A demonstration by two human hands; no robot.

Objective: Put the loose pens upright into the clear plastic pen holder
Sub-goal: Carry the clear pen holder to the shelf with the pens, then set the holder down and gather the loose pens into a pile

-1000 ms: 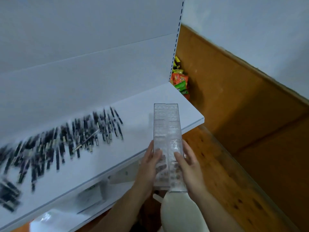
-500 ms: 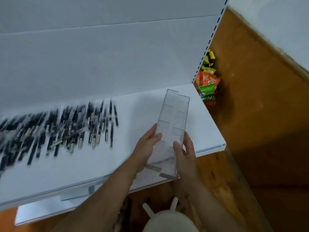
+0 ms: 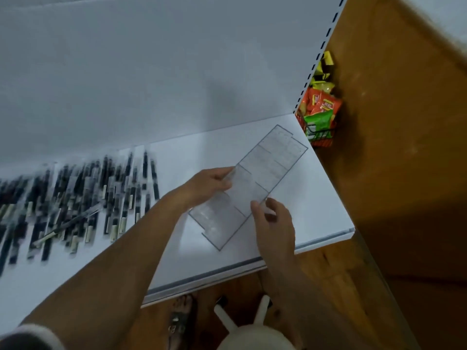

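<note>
1. nearest the camera: a white rounded plastic object with two short prongs [image 3: 252,332] sits at the bottom edge of the view, over the brown wooden floor [image 3: 341,286]. just left of it, a foot in a dark strapped sandal [image 3: 180,319] stands on the floor. a white sleeve cuff [image 3: 32,335] shows in the bottom-left corner.

2. white flat shelf board [image 3: 318,205]: both forearms reach over its front edge.

3. right hand [image 3: 276,223]: fingers curled. thumb and fingertips grip the near-right long edge of the clear plastic pen holder [image 3: 252,183].

4. left hand [image 3: 209,184]: fingers bent. thumb and fingertips pinch the opposite long edge of the same holder.

5. pen holder: a long, flat, transparent rectangular piece divided into compartments. it is held between both hands over the right part of the shelf. its long axis runs diagonally, with the near end to the left and the far end toward the shelf's right rear corner. whether its underside touches the shelf cannot be told.

6. loose black pens with pale ends [image 3: 83,198]: they lie flat in a dense band on the left part of the shelf, just left of the left forearm. they are blurred. one lies crosswise over the others.

7. rear: a white back panel [image 3: 151,72] rises behind the shelf and ends at a slotted white upright [image 3: 326,44]. beyond it, orange and green snack packets [image 3: 321,107] sit in a black wire basket [image 3: 319,135].
</note>
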